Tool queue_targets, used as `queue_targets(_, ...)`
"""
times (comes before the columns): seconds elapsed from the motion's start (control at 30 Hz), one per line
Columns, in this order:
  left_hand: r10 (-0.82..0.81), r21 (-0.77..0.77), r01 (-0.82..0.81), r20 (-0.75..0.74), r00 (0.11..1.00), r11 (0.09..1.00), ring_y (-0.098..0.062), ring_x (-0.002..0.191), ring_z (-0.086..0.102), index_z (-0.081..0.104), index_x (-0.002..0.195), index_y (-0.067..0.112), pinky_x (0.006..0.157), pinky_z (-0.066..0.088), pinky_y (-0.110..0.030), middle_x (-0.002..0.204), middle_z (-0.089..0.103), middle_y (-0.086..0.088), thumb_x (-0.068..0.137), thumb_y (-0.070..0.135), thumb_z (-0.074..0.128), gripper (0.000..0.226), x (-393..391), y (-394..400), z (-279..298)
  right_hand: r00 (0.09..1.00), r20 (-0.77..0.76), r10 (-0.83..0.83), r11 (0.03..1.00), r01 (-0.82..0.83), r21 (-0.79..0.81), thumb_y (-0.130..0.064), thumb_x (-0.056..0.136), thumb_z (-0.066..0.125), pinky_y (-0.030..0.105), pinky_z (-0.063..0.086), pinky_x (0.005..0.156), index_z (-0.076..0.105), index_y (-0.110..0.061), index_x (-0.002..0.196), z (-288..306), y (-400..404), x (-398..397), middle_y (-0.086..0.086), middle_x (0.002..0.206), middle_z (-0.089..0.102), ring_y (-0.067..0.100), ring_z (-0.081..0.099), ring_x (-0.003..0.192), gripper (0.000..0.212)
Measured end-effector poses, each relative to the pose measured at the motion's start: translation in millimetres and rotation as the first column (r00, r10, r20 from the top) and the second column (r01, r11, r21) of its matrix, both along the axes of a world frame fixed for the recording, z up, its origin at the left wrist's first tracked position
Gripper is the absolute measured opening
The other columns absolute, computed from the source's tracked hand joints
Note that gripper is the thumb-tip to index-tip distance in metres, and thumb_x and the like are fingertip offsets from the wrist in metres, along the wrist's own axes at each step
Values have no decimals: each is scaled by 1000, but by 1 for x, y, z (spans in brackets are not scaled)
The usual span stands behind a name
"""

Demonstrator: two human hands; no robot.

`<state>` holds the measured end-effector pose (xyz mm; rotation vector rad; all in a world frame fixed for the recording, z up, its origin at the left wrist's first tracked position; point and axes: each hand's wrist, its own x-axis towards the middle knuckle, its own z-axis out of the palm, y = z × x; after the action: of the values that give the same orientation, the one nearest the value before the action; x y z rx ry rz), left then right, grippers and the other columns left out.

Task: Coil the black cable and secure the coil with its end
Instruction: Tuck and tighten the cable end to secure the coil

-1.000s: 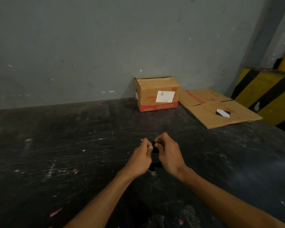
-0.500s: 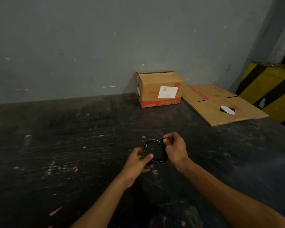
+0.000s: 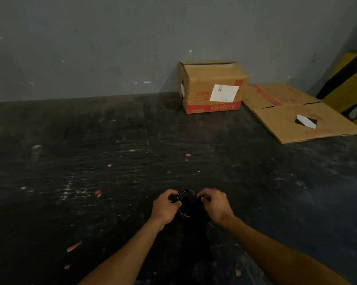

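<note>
1. Head view takes in a wide, dark, scuffed tabletop (image 3: 91,161) running back to a grey wall, with small reddish scraps scattered over it.
2. A flattened sheet of brown cardboard (image 3: 301,120) lies at the far right. Beside it, against the wall, stands a brown cardboard box with a red band and a white label (image 3: 212,89).
3. The left hand (image 3: 166,206) has its fingers curled round the left side of the coil. The right hand (image 3: 214,204) pinches the right side between thumb and fingertips.
4. The thin black cable (image 3: 186,202), wound into a small round coil of several loops, is held between the two hands just above the tabletop, near its front edge.
5. The coiling looks finished and the securing step seems to be in hand. I cannot make out where the free end is.
6. Next, I'd say, one hand must keep the loops together while the other wraps the end round them and tucks it through.
</note>
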<state>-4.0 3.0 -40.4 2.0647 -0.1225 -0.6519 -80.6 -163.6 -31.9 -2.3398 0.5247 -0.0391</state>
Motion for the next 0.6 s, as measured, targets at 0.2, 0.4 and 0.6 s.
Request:
queue_targets(0.2,0,141,-9,61,998,990,-12,87,61,63,117,28,76,50,-25,101,62,2,85,22,70,33,7,-4,-19,995,-96,15,1000,-15,2,-4,91,53,29,54,87,71,-22,103,-13,4,6,1,108,71,13,65,96,29)
queue_targets(0.4,11,174,-19,47,999,985,-18,100,62,61,122,27,86,54,-31,128,56,-9,85,26,70,38,11,-8,-19,978,-197,61,998,-63,-8,-2,92,51,33,56,86,65,-24,112,-11,-2,10,4,116,66,17,64,101,33)
queue_targets(0.6,125,179,-129,32,992,975,-19,102,57,46,137,17,79,46,-28,135,50,-12,95,33,54,46,5,-6,-10,974,-225,42,999,-40,13,-7,90,50,38,55,88,60,-22,119,-7,-1,4,10,119,63,24,62,104,34)
